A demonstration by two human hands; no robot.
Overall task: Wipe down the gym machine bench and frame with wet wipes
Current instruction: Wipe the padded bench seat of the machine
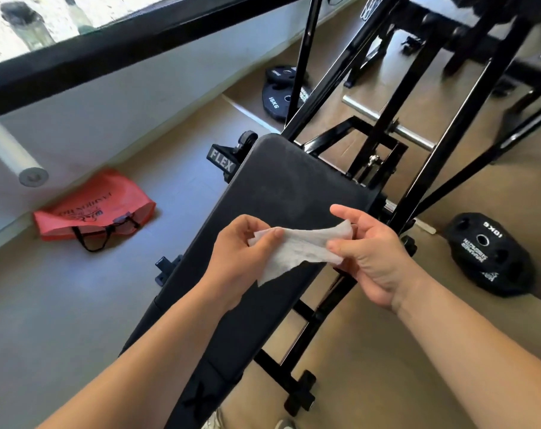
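I pinch the wipe (pixel 300 247) by its 2 ends, left hand (pixel 242 247) and right hand (pixel 366 252), stretched crosswise over the bench (pixel 281 184), whose long pad runs away directly below; neither hand looks nearer.

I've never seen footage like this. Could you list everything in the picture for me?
wipe: one, white, stretched between both hands above the bench
bench: one, black, centre, FLEX tag at its far end
frame: one, black steel, under and beyond the bench
bar: one, silver, across the frame
far plates: apparently two, black, floor near the wall
10 kg plate: one, black, floor right of the bench
bag: one, red with black handles, floor left
tube: one, white, left edge
left hand: pinches the wipe's left end
right hand: pinches its right end
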